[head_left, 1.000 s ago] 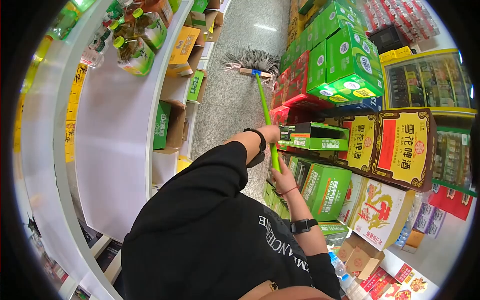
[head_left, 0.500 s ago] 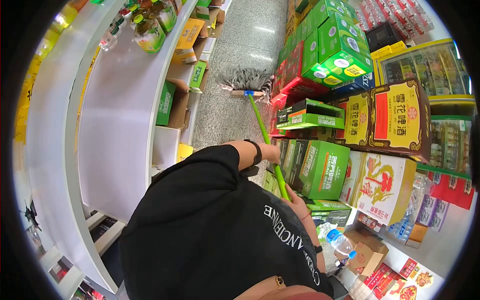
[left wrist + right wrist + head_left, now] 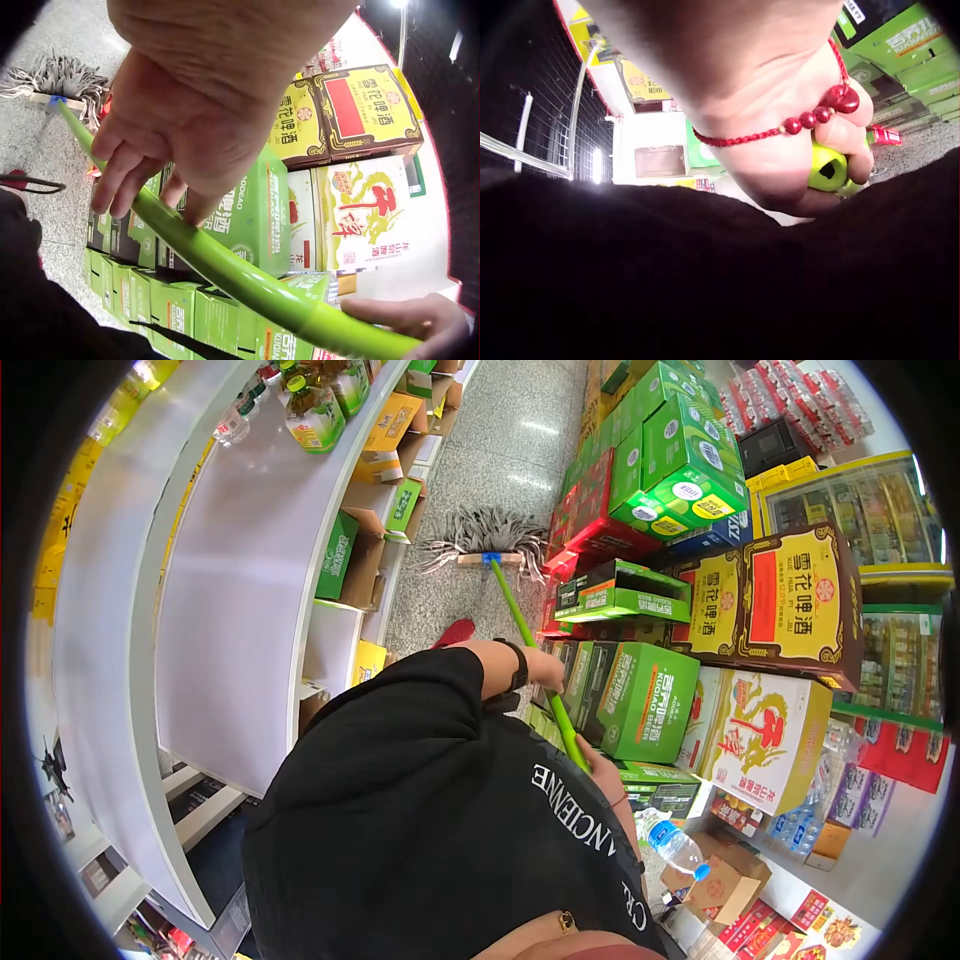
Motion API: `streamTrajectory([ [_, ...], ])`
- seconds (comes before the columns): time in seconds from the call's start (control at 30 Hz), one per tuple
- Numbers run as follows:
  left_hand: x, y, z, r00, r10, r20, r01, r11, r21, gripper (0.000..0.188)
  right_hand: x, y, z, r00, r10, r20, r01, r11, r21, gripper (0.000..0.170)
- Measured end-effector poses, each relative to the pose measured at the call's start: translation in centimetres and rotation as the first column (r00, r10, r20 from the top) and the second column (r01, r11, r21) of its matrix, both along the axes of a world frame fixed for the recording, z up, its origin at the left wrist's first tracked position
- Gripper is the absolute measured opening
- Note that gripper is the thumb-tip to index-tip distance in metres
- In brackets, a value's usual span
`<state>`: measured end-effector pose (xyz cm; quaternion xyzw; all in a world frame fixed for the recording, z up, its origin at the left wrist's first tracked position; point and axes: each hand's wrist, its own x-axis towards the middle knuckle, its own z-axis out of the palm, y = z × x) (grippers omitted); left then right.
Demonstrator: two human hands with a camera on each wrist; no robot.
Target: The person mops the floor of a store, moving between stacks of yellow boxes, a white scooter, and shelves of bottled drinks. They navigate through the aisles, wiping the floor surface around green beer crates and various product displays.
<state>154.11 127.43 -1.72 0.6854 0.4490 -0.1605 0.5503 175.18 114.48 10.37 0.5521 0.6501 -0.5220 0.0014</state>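
A mop with a bright green handle (image 3: 515, 610) slants down the aisle, its grey string head (image 3: 487, 532) spread on the speckled floor. My left hand (image 3: 543, 668) holds the handle partway along; in the left wrist view its fingers (image 3: 120, 180) curl over the green tube. Nearer my body, the right hand (image 3: 598, 768) grips the handle's upper end. The right wrist view shows the hollow end (image 3: 827, 169) of the handle poking out between the fingers of that hand, above a red beaded bracelet (image 3: 808, 120). Sleeve and body hide part of the right hand in the head view.
White shelving (image 3: 225, 610) with bottles (image 3: 315, 415) and opened cartons (image 3: 350, 560) lines the left side. Stacked beer cartons (image 3: 650, 700) crowd the right, close beside the handle. A red shoe tip (image 3: 455, 632) shows on the floor. A water bottle (image 3: 675, 845) stands at lower right.
The mop head has come back toward me and slightly left. Both hands have drawn nearer my body, the right one back toward my side. A red shoe has come into view.
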Motion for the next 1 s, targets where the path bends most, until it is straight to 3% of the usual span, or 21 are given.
streamTrajectory([
  [0.03,0.2,1.1,-2.6,0.998,-0.055,0.013,0.053,0.989,0.141,0.039,-0.8,1.2,0.1,0.998,0.053,0.035,-0.055,0.996,0.069,0.066],
  [0.07,0.1,2.3,-4.8,0.994,-0.111,0.017,0.102,0.954,0.281,0.039,-1.1,2.3,-1.1,0.994,0.092,-0.053,-0.080,0.978,0.194,0.063],
  [0.1,-0.3,3.6,-6.3,0.993,-0.113,0.020,0.103,0.956,0.275,0.039,-2.3,3.6,-0.5,0.995,0.090,-0.052,-0.079,0.979,0.188,0.063],
  [0.17,-1.7,6.5,-8.2,0.999,0.037,0.030,-0.043,0.977,0.211,0.037,-5.5,6.9,1.5,0.990,-0.004,0.144,0.013,0.998,-0.061,0.060],
  [0.2,-4.0,7.4,-3.9,0.994,0.107,-0.002,-0.104,0.975,0.195,0.036,-6.3,8.4,0.7,0.995,-0.054,0.090,0.061,0.994,-0.087,0.059],
  [0.27,-5.1,11.0,-10.0,0.980,0.175,0.096,-0.194,0.949,0.251,0.035,-8.4,11.8,-0.1,0.996,-0.075,0.048,0.079,0.994,-0.081,0.059],
  [0.3,-6.5,12.6,-10.1,0.952,0.236,0.196,-0.286,0.914,0.290,0.035,-9.8,13.7,-0.2,0.995,-0.095,0.008,0.095,0.992,-0.082,0.060],
  [0.33,-7.8,14.9,-10.3,0.981,0.170,0.097,-0.192,0.935,0.300,0.034,-11.3,15.9,-0.1,0.994,-0.067,0.091,0.079,0.989,-0.126,0.059],
  [0.37,-9.2,17.4,-10.5,0.980,0.173,0.100,-0.195,0.933,0.303,0.034,-12.4,18.2,-1.0,0.994,-0.065,0.093,0.076,0.990,-0.123,0.059],
  [0.43,-13.1,21.4,-6.5,0.969,0.248,0.017,-0.245,0.943,0.224,0.032,-14.2,22.5,-3.6,0.999,0.046,0.017,-0.047,0.997,0.058,0.060],
  [0.47,-15.4,22.7,-3.3,0.952,0.300,0.061,-0.306,0.920,0.243,0.029,-16.1,24.7,-3.3,1.000,-0.020,-0.021,0.020,1.000,0.007,0.060],
  [0.5,-16.2,24.4,-4.7,0.950,0.306,0.061,-0.312,0.921,0.233,0.029,-17.7,26.9,-3.6,1.000,-0.003,-0.006,0.003,1.000,0.022,0.060],
  [0.57,-17.9,28.0,-8.1,0.852,0.521,-0.051,-0.492,0.831,0.260,0.025,-21.3,30.7,-2.6,0.998,-0.060,-0.003,0.059,0.991,-0.120,0.060],
  [0.67,-21.0,30.4,-5.5,0.800,0.596,-0.075,-0.568,0.791,0.227,0.025,-24.0,33.6,-4.2,0.999,-0.032,-0.038,0.031,0.999,-0.041,0.062],
  [0.87,-23.5,32.0,-3.6,0.900,0.421,-0.111,-0.380,0.885,0.269,0.026,-26.0,35.0,-3.9,1.000,0.014,0.025,-0.013,0.998,-0.059,0.063],
  [1.0,-22.8,31.4,-5.7,0.853,0.511,-0.111,-0.467,0.840,0.276,0.028,-25.9,34.3,-2.7,1.000,-0.010,0.015,0.011,0.996,-0.093,0.062],
])
